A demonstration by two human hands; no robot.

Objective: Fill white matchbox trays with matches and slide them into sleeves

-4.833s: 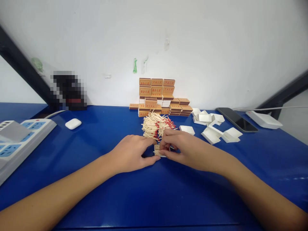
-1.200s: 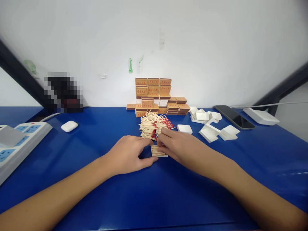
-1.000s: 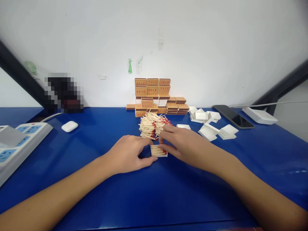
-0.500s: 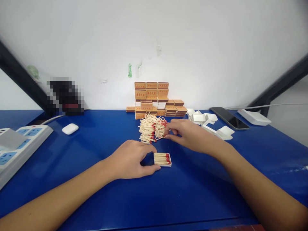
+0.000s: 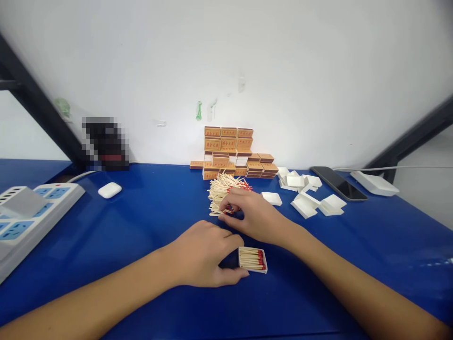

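Observation:
My left hand [image 5: 207,255] has its thumb and forefinger on the left end of a small white matchbox tray [image 5: 266,271], which lies flat on the blue table. Inside the tray is a layer of matches [image 5: 250,259], red heads to the right. Just beyond, my right hand [image 5: 253,215] bends over the front of a loose pile of matches [image 5: 220,186]. Its thumb and forefinger close round a few sticks at the pile's near edge; the other fingers curl behind and cover part of the heap.
Orange matchboxes [image 5: 228,143] are stacked behind the pile against the wall. Several white trays [image 5: 295,181] lie to the right, near a black phone [image 5: 338,183] and a white box [image 5: 375,182]. A power strip [image 5: 46,212] and a white earbud case [image 5: 109,190] are at left.
My right hand has moved from the right side of the match pile to its near front edge. My left hand stays at the tray. The whole view has shifted slightly.

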